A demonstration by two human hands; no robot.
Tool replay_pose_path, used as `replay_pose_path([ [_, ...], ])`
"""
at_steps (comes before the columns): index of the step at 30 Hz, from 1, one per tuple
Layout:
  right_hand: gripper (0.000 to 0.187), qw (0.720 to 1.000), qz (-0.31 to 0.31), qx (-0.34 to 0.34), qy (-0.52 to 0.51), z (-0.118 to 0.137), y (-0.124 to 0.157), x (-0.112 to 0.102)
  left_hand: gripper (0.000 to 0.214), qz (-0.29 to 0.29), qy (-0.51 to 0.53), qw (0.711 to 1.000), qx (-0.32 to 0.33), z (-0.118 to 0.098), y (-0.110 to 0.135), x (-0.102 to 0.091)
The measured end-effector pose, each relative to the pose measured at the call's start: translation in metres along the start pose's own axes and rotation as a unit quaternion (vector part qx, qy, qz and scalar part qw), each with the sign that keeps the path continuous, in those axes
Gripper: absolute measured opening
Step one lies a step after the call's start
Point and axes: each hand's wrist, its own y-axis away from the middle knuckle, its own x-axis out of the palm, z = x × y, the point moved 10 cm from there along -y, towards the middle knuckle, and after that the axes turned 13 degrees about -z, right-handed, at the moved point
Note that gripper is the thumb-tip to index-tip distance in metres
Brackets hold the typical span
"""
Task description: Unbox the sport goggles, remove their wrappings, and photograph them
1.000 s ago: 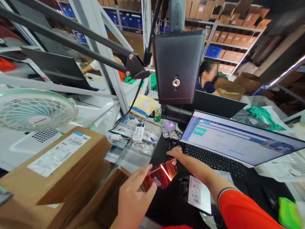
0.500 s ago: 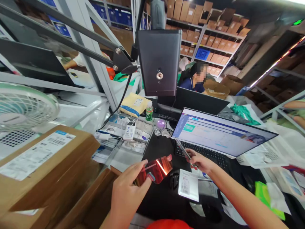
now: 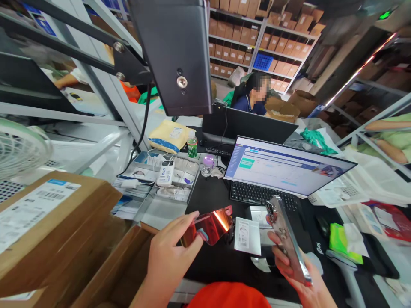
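My left hand (image 3: 171, 246) pinches a red-orange mirrored sunglasses lens (image 3: 215, 226) between thumb and fingers, above the black desk. The lens is curved, with a bright streak of light across it. A dark object just behind its right end is partly hidden. My right hand (image 3: 289, 261) is wrapped round a smartphone (image 3: 287, 244) with a shiny silver edge, held tilted at the right, its camera end upward. Between the two hands, a white labelled packet (image 3: 247, 236) lies on the desk, and a second white packet (image 3: 259, 216) is partly behind it.
A monitor (image 3: 285, 164) and keyboard (image 3: 253, 193) stand ahead. At the left are a grey tray (image 3: 154, 209) of small items, a cardboard box (image 3: 58, 222) and a fan (image 3: 19, 149). A black device (image 3: 175, 55) on an arm hangs overhead. A scanner (image 3: 346, 273) lies right; a co-worker (image 3: 252, 98) sits beyond.
My right hand has drawn the phone back from near the keyboard and turned it more upright. My left hand keeps the lens in nearly the same place. The view has shifted to the right.
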Motion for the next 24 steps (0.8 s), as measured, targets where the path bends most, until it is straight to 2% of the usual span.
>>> replay_pose_path([
  [5, 0.090, 0.998, 0.003, -0.046, 0.053, 0.006, 0.007, 0.003, 0.027, 0.007, 0.008, 1.000, -0.010, 0.002, 0.002, 0.004],
  [11, 0.085, 0.995, 0.016, -0.082, 0.047, 0.014, 0.015, 0.019, 0.027, 0.014, 0.007, 1.000, -0.017, 0.006, 0.004, 0.008],
  [16, 0.113, 0.982, -0.013, -0.163, 0.091, 0.028, 0.025, 0.042, 0.027, 0.018, 0.009, 1.000, -0.024, 0.016, 0.006, 0.013],
  [20, 0.117, 0.975, -0.021, -0.202, 0.091, 0.032, 0.025, 0.052, 0.029, 0.015, -0.004, 0.999, -0.031, 0.029, 0.007, 0.019],
  [24, 0.114, 0.960, -0.010, -0.253, 0.117, 0.036, 0.026, 0.053, 0.029, 0.030, -0.008, 0.999, -0.035, 0.034, 0.008, 0.027],
])
